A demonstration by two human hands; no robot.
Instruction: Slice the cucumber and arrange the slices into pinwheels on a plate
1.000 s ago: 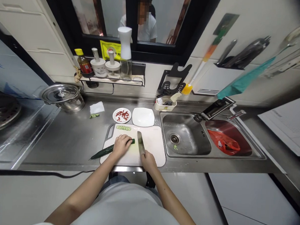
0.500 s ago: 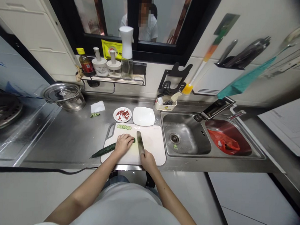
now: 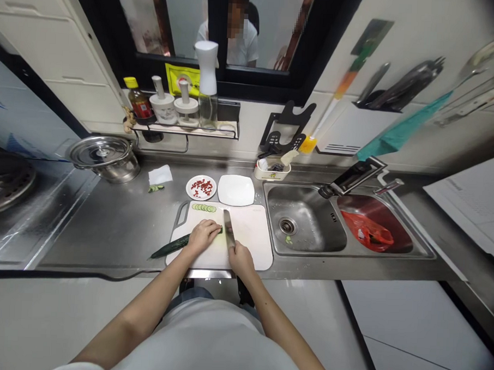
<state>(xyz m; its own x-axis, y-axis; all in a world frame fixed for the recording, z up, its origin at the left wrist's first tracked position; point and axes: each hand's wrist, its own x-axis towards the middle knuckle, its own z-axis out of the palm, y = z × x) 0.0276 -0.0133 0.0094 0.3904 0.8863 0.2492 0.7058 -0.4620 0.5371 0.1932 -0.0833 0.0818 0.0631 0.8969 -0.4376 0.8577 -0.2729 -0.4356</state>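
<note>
My left hand (image 3: 204, 235) is closed over a dark green cucumber (image 3: 171, 247), pressing it on a white cutting board (image 3: 253, 234). The cucumber's left end sticks out past the board's edge, and its cut end shows just right of my fingers. In my right hand (image 3: 240, 258) is the handle of a knife (image 3: 228, 228), its blade pointing away from me, close to the cut end. A row of thin cucumber slices (image 3: 204, 207) lies at the board's upper left.
Behind the board stand a plate of chopped red pieces (image 3: 201, 188) and a white plate (image 3: 236, 190). To the right is a double sink (image 3: 306, 220) with a red bag (image 3: 367, 233). A lidded pot (image 3: 104, 158) and a paper (image 3: 160, 174) stand left.
The knife and my right hand have shifted slightly left, bringing the blade closer to the cucumber's cut end. My left hand has stayed on the cucumber.
</note>
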